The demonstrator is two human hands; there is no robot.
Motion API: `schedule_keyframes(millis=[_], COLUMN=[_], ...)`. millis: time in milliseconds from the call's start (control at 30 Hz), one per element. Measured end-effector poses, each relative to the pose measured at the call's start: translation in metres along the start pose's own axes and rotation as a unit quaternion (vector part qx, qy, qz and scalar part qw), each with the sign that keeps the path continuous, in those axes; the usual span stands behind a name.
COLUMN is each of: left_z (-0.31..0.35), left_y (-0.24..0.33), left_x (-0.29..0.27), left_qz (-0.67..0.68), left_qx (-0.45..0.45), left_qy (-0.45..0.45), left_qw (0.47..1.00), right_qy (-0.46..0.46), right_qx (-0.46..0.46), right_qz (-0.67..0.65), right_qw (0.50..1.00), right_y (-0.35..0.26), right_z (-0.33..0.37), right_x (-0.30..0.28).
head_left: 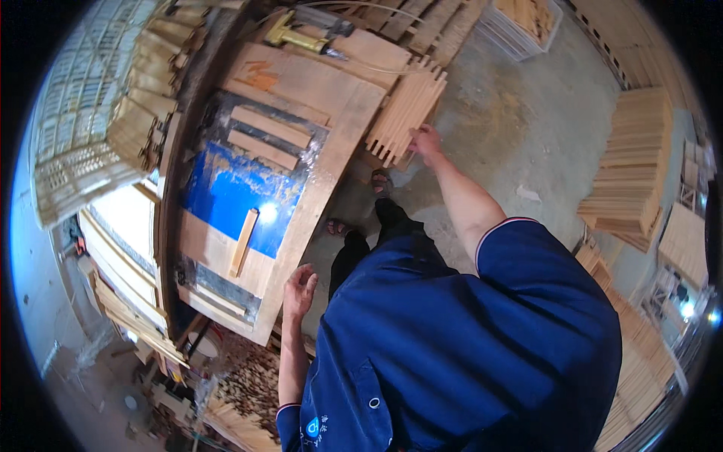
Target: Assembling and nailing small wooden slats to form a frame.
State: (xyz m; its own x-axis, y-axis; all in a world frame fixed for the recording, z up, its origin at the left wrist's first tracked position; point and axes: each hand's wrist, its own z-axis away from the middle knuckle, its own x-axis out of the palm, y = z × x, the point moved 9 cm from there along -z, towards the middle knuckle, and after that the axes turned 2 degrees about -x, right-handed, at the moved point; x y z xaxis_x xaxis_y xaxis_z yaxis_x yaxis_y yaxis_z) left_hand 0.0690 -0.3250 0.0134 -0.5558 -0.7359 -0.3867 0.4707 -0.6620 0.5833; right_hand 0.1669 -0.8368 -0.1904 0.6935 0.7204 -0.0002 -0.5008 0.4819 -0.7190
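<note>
My right hand [426,143] is at the near right side of a stack of pale wooden strips [407,105], its fingers closed on the edge of a strip. The stack lies beside the workbench's right end, with its strip ends uneven. My left hand [300,292] hangs by the bench's near edge, fingers loosely bent and apart, holding nothing. Closest to it on the workbench [301,226] is a single wooden strip [243,242], lying across the blue panel [226,192]. Two more strips [263,138] lie side by side farther up the bench.
A yellow nail gun [290,36] with a hose rests at the bench's far end. Bundled wood pieces [143,113] stand along its left side. Stacked boards [629,162] and a white crate of wood [520,26] sit on the floor to the right. Wood offcuts [248,384] lie below left.
</note>
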Motion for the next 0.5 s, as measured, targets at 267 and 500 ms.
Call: schedule_keyframes(millis=[267,500], left_z=[0.045,0.026], left_y=[-0.033,-0.04], left_x=[-0.007,-0.148], left_qz=[0.094,0.054], left_qx=[-0.082,-0.018], left_qy=[0.059,0.168], left_qw=[0.99,0.984], right_qy=[-0.065,-0.075], right_qx=[-0.003,-0.013], right_qz=[0.016,0.086], right_qw=[0.998,0.993], right_y=[0.023,0.029], right_z=[-0.032,-0.037], right_x=[-0.037,-0.036])
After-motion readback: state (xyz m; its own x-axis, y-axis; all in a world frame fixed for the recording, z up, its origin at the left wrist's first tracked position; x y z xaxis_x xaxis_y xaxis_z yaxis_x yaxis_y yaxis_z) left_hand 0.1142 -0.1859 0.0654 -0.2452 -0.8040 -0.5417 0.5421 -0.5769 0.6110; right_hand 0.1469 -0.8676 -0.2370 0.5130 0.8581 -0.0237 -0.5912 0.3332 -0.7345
